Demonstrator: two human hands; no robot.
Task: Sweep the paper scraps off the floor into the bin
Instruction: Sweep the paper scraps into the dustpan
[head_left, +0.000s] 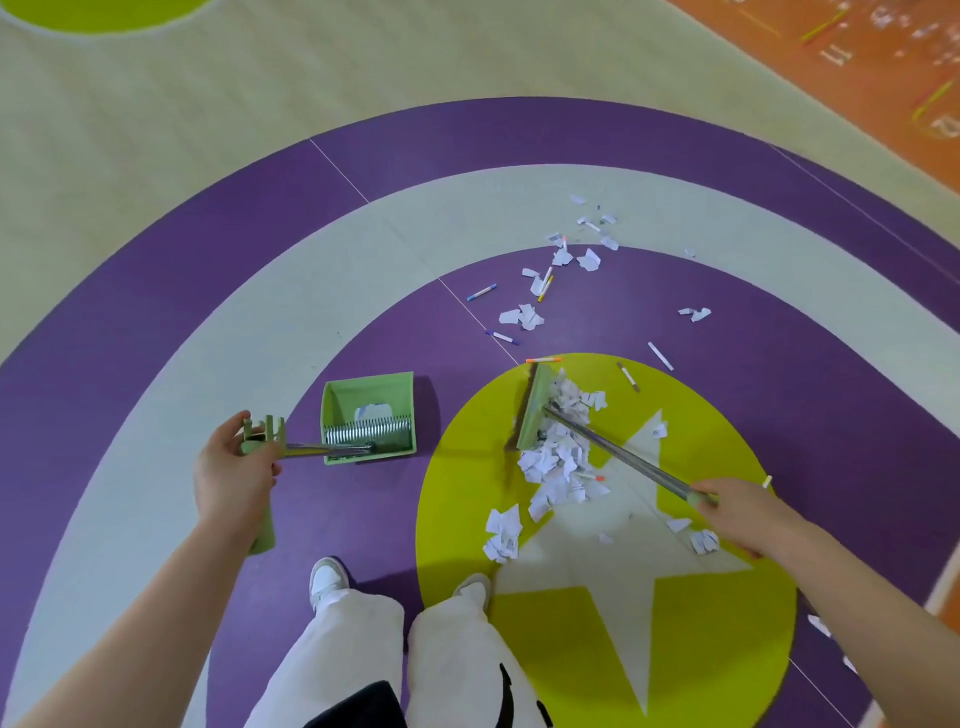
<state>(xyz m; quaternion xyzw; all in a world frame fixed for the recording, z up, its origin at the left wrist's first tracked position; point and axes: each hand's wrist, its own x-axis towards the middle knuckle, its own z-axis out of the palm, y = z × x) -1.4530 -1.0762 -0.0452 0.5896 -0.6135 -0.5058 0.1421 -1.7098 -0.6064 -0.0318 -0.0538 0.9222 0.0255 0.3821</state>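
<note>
My left hand (234, 470) grips the green handle of a dustpan (368, 415) that stands on the purple floor with its mouth facing away; a scrap of paper lies inside. My right hand (737, 512) grips the grey pole of a green broom (535, 408). The broom head rests on the yellow-green circle, with a heap of white paper scraps (558, 457) against its right side. More scraps (522, 316) lie scattered farther away, toward the pale ring. The dustpan is left of the broom head, apart from the heap.
Several marker pens (481, 292) lie among the far scraps. Loose scraps (503, 532) sit near my right shoe (474, 590), and others lie by my right wrist. An orange floor area (857, 57) with more litter is at the far right.
</note>
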